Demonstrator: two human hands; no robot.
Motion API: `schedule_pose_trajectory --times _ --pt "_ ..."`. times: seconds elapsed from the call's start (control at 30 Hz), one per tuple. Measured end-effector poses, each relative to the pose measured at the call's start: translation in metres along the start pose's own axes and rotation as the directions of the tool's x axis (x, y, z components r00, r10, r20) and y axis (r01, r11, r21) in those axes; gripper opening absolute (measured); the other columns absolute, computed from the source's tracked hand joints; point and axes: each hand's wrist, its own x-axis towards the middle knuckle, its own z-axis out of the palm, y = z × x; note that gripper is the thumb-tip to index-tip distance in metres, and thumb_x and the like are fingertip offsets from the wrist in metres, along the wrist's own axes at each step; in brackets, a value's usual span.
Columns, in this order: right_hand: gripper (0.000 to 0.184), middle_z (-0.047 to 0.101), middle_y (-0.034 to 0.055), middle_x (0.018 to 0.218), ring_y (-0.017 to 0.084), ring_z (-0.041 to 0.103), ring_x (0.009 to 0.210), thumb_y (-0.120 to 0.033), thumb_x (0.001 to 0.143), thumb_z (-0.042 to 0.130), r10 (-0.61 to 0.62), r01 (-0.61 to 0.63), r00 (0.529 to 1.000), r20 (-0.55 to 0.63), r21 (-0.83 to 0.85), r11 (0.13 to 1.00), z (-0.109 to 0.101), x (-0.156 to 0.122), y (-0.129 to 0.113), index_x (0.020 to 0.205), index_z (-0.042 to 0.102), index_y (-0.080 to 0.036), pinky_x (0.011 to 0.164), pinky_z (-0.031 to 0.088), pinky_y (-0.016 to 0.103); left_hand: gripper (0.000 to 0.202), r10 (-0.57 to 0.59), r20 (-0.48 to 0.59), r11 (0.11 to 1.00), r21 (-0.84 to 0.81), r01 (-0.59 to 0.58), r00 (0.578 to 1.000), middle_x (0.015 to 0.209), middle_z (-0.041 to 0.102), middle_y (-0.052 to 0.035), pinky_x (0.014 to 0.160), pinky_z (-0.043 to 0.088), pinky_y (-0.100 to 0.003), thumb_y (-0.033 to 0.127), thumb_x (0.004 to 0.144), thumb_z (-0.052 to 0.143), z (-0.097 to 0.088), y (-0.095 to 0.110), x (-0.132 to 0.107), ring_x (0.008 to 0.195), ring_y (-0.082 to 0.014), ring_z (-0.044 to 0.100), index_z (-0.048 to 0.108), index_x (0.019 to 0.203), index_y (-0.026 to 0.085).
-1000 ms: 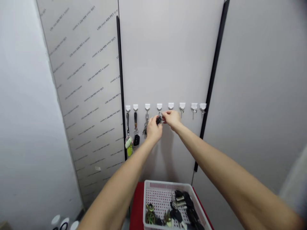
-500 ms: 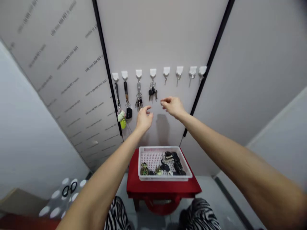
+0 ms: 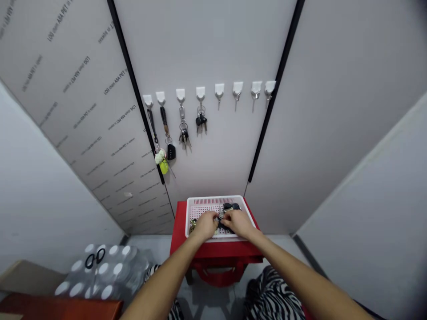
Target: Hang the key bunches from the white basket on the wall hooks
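Note:
Both hands are down in a white plastic basket (image 3: 247, 209) with a perforated bottom. My left hand (image 3: 207, 223) is closed, its fingertips at a small bunch of keys (image 3: 220, 217) near the basket's middle. From the other side my right hand (image 3: 237, 221) pinches the same keys, thumb and fingers together. Dark-headed keys (image 3: 231, 206) lie behind the right hand, and greenish-brass keys (image 3: 192, 223) show at the basket's left. The hands partly cover what lies beneath them.
Several white hooks (image 3: 219, 88) run across the cabinet door; the left four carry keys, including a key ring (image 3: 201, 120) and a black car key (image 3: 171, 152). The basket stands on a red stool (image 3: 180, 218). Scissors (image 3: 95, 258) rest on packed bottles (image 3: 113, 269) at lower left.
Both hands have dropped from in front of the hooks into the basket and come together at the keys. The view has shifted slightly.

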Motion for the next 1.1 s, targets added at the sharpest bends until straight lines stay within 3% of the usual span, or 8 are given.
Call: schedule_pose_trajectory --times 0.23,0.33,0.47,0.53,0.7,0.8,0.9,1.1 --pt "0.018 0.059 0.0031 0.066 0.012 0.051 0.062 -0.024 0.066 0.04 0.028 -0.029 0.999 -0.041 -0.02 0.999 0.006 0.003 -0.003 0.065 0.056 -0.017 0.054 0.029 0.021 0.028 -0.038 0.052 0.997 -0.072 0.042 0.998 0.078 0.059 -0.0024 0.069 0.037 -0.022 0.013 0.061 0.04 0.005 -0.006 0.004 0.073 -0.0119 0.051 0.053 0.086 0.016" --pt "0.018 0.058 0.0038 0.066 0.012 0.05 0.062 -0.019 0.065 0.037 0.0 0.006 0.992 -0.123 0.051 0.999 0.003 0.005 -0.003 0.062 0.055 -0.015 0.056 0.031 0.02 0.034 -0.015 -0.044 0.989 -0.151 0.009 0.999 0.089 0.055 -0.0047 0.073 0.036 -0.024 0.012 0.06 0.041 0.004 -0.006 0.002 0.08 -0.0129 0.049 0.049 0.093 0.015" --pt "0.021 0.056 0.0026 0.06 0.01 0.048 0.056 -0.022 0.067 0.035 -0.065 0.109 0.983 -0.17 0.262 0.959 -0.013 0.008 -0.007 0.061 0.054 -0.014 0.055 0.033 0.02 0.039 0.099 -0.204 0.943 -0.294 -0.158 0.974 0.105 0.046 -0.0046 0.085 0.028 -0.024 0.013 0.06 0.044 -0.007 -0.001 0.0 0.096 -0.0126 0.039 0.045 0.098 0.016" --pt "0.021 0.056 0.0023 0.06 0.01 0.048 0.057 -0.024 0.066 0.036 -0.09 0.154 0.975 -0.201 0.333 0.93 -0.025 0.011 -0.01 0.061 0.054 -0.015 0.055 0.034 0.02 0.034 0.133 -0.192 0.903 -0.38 -0.199 0.972 0.099 0.05 -0.0031 0.084 0.029 -0.025 0.014 0.061 0.045 -0.013 0.003 0.002 0.093 -0.0119 0.042 0.048 0.094 0.017" --pt "0.021 0.054 0.0014 0.059 0.01 0.047 0.056 -0.027 0.064 0.037 -0.04 0.153 0.962 -0.269 0.413 0.898 -0.05 0.021 -0.016 0.06 0.053 -0.015 0.055 0.035 0.02 0.024 0.05 -0.129 0.774 -0.622 -0.12 0.99 0.069 0.055 -0.0022 0.063 0.039 -0.022 0.017 0.063 0.044 -0.028 0.01 0.016 0.063 -0.0088 0.049 0.049 0.086 0.011" --pt "0.021 0.051 -0.0004 0.052 0.009 0.045 0.049 -0.029 0.064 0.037 -0.023 0.151 0.966 -0.258 0.486 0.861 -0.07 0.032 -0.019 0.06 0.052 -0.014 0.049 0.035 0.02 0.023 0.003 -0.188 0.695 -0.705 -0.137 0.982 0.06 0.052 0.0003 0.057 0.039 -0.02 0.016 0.063 0.045 -0.046 0.017 0.027 0.056 -0.0072 0.048 0.047 0.084 0.01" --pt "0.02 0.048 -0.0015 0.047 0.008 0.043 0.044 -0.029 0.063 0.039 -0.013 0.172 0.955 -0.297 0.514 0.84 -0.103 0.047 -0.027 0.058 0.051 -0.013 0.046 0.035 0.019 0.021 -0.054 -0.277 0.639 -0.748 -0.18 0.959 0.062 0.052 0.0004 0.055 0.039 -0.019 0.014 0.062 0.045 -0.075 0.033 0.039 0.054 -0.0059 0.048 0.045 0.082 0.011" --pt "0.014 0.049 -0.0019 0.045 0.006 0.044 0.04 -0.025 0.06 0.043 0.05 0.241 0.866 -0.497 0.504 0.829 -0.192 0.079 -0.058 0.056 0.05 -0.014 0.043 0.036 0.017 0.012 -0.088 -0.502 0.741 -0.61 -0.281 0.86 0.068 0.055 -0.0013 0.057 0.041 -0.02 0.01 0.061 0.043 -0.151 0.081 0.076 0.056 -0.0061 0.05 0.049 0.071 0.013"
